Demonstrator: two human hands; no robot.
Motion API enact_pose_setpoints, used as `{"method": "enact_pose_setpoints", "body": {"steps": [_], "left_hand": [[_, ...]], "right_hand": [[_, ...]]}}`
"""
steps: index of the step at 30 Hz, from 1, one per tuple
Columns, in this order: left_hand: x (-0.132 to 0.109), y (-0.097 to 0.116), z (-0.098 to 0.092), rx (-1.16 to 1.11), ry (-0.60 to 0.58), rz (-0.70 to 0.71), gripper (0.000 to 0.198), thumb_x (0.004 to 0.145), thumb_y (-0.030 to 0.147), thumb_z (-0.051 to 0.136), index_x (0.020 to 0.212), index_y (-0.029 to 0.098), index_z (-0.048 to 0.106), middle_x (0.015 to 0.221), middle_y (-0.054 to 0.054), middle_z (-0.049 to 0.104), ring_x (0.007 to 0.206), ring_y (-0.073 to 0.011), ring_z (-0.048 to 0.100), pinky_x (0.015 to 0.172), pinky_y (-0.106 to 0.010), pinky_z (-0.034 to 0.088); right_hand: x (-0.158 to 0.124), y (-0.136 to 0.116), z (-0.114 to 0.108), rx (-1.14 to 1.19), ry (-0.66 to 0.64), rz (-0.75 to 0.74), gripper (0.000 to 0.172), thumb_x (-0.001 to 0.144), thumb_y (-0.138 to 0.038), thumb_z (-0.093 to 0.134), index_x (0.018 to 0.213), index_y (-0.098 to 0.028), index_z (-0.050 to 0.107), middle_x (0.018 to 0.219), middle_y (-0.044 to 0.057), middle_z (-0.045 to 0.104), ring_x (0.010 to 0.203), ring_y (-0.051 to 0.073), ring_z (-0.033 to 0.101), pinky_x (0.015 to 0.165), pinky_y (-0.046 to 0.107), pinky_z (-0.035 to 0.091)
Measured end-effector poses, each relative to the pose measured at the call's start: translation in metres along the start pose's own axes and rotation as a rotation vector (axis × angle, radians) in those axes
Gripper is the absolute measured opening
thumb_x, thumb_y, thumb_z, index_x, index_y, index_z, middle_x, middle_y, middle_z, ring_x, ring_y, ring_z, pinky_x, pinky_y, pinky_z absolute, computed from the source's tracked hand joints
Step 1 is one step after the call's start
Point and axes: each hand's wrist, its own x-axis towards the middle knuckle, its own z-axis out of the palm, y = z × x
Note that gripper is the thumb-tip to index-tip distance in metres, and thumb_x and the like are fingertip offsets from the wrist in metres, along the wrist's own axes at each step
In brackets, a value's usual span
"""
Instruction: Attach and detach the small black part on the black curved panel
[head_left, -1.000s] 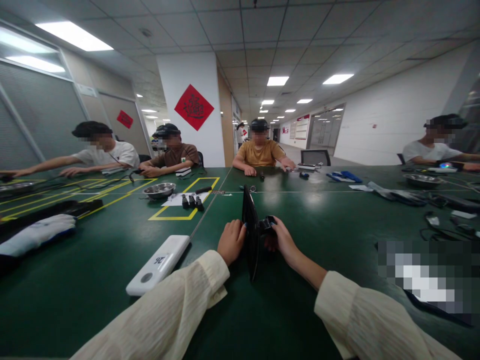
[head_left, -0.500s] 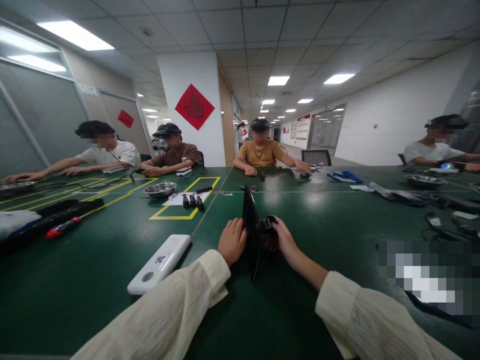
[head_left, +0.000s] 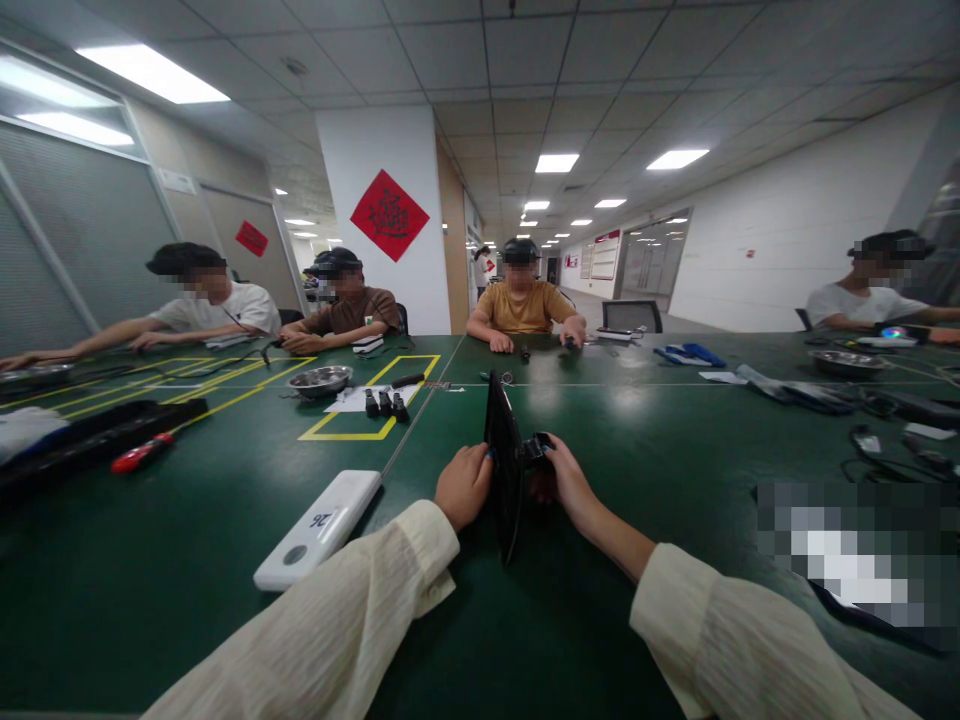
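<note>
Now, at table centre, a thin black panel [head_left: 504,470] is stood on edge, pinched by the left hand [head_left: 463,485] at nine o'clock, its small black fitting [head_left: 537,450] gripped by the right hand [head_left: 568,482] at three; stiff, light, probably fragile, best held by its edges.

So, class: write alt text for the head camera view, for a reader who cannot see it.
Two hands in cream sleeves hold a thin black panel upright on a green table: the left hand against one face, the right hand at a small black part on the other. A white power bank lies to the left.
</note>
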Motion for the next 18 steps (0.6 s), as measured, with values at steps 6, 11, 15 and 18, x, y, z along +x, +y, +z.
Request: {"method": "enact_pose_setpoints", "body": {"steps": [6, 11, 15, 18], "left_hand": [[0.0003, 0.0054, -0.0058, 0.036, -0.063, 0.009, 0.042, 0.090, 0.034, 0.017, 0.079, 0.019, 0.054, 0.079, -0.006, 0.061, 0.080, -0.0187, 0.054, 0.073, -0.031, 0.042], [-0.0002, 0.0038, -0.0025, 0.031, -0.036, 0.035, 0.039, 0.091, 0.035, 0.017, 0.080, 0.019, 0.051, 0.079, -0.006, 0.059, 0.079, -0.0182, 0.054, 0.075, -0.031, 0.042], [-0.0022, 0.0012, 0.0027, 0.002, 0.046, 0.045, 0.031, 0.090, 0.034, 0.021, 0.086, 0.019, 0.047, 0.084, -0.006, 0.057, 0.083, -0.0177, 0.053, 0.077, -0.032, 0.043], [-0.0026, 0.0020, 0.0026, 0.003, 0.040, 0.036, 0.030, 0.091, 0.034, 0.020, 0.086, 0.019, 0.046, 0.082, -0.005, 0.055, 0.082, -0.0170, 0.054, 0.076, -0.030, 0.043]], "right_hand": [[-0.0006, -0.0020, 0.0017, 0.003, 0.016, 0.010, 0.055, 0.078, -0.039, 0.037, 0.127, -0.016, 0.030, 0.046, -0.003, 0.053, 0.038, 0.013, 0.049, 0.034, 0.019, 0.030], [-0.0009, -0.0032, 0.0022, 0.008, 0.027, 0.016, 0.053, 0.078, -0.039, 0.038, 0.126, -0.018, 0.032, 0.048, -0.003, 0.054, 0.039, 0.014, 0.050, 0.035, 0.020, 0.031], [-0.0001, -0.0024, 0.0022, 0.011, 0.042, 0.022, 0.053, 0.077, -0.038, 0.038, 0.126, -0.017, 0.032, 0.047, -0.003, 0.053, 0.039, 0.015, 0.050, 0.035, 0.021, 0.032], [-0.0003, -0.0025, 0.0025, 0.006, 0.028, 0.007, 0.055, 0.077, -0.039, 0.038, 0.127, -0.016, 0.031, 0.047, -0.003, 0.053, 0.038, 0.015, 0.049, 0.034, 0.021, 0.031]]}}
